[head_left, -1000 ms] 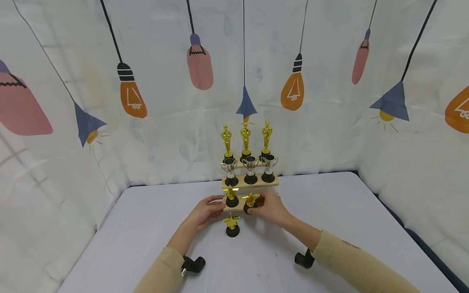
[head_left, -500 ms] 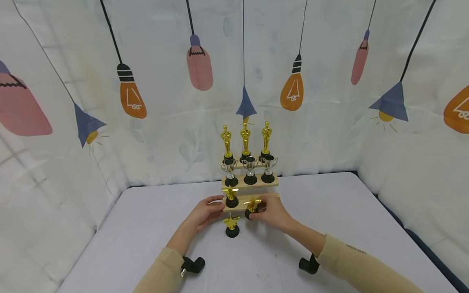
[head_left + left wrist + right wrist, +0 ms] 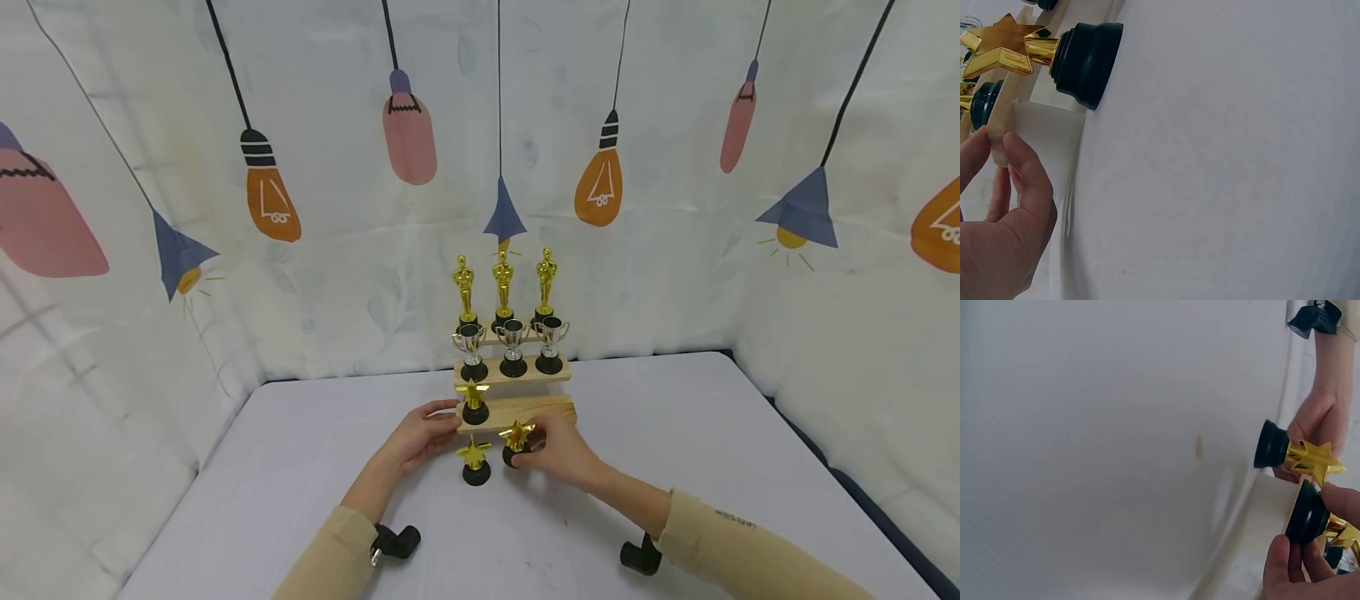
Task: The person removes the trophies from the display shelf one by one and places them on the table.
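Note:
With thumb and fingers, my right hand (image 3: 562, 454) grips the black base of a gold star trophy (image 3: 517, 439), just in front of the lowest step of a wooden tiered stand (image 3: 543, 408). In the right wrist view, the fingers press on that trophy's base (image 3: 1308, 515) from two sides. My left hand (image 3: 420, 437) pinches the left end of the same step; the left wrist view shows the board's end (image 3: 1000, 122) between thumb and fingers. One star trophy (image 3: 474, 404) stands on this step at its left. Another star trophy (image 3: 476, 462) stands upright on the table before it.
Three silver cups (image 3: 513, 346) line the middle step. Behind them, three gold figure trophies (image 3: 503, 287) stand on the top step. A white cloth covers the table (image 3: 337, 408), and a curtain printed with lamps (image 3: 360, 275) hangs close behind and at the sides.
My right hand has drawn the star trophy forward and down, away from the lowest step, uncovering more of its right part. My left hand stays at the step's left end.

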A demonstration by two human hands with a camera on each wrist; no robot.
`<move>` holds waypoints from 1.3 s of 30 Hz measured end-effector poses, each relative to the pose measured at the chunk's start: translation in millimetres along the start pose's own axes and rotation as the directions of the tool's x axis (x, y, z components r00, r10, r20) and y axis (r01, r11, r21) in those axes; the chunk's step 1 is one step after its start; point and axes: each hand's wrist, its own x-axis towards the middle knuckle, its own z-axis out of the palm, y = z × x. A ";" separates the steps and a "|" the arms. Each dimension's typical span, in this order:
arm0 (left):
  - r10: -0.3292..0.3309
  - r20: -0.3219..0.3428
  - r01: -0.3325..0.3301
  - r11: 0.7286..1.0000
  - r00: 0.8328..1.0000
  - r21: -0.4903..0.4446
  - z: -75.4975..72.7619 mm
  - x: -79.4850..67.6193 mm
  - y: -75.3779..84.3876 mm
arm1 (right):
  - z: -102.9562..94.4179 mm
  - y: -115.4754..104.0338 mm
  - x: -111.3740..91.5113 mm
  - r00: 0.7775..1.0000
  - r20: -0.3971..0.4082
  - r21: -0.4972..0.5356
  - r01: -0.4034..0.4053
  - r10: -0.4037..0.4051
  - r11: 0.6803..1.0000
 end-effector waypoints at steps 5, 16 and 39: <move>-0.005 -0.008 0.005 1.000 1.000 0.002 0.3 -0.1 -0.6 | 3.2 3.7 -3.1 0.999 0.029 0.027 -0.015 0.014 1.000; -0.007 -0.020 0.007 1.000 1.000 0.002 0.8 1.2 0.0 | 7.7 11.0 -2.7 0.999 0.038 0.064 -0.016 0.014 0.998; -0.018 -0.022 0.018 1.000 1.000 -0.005 1.3 0.2 2.0 | 14.2 13.0 -2.9 0.987 0.054 0.072 -0.158 0.154 0.985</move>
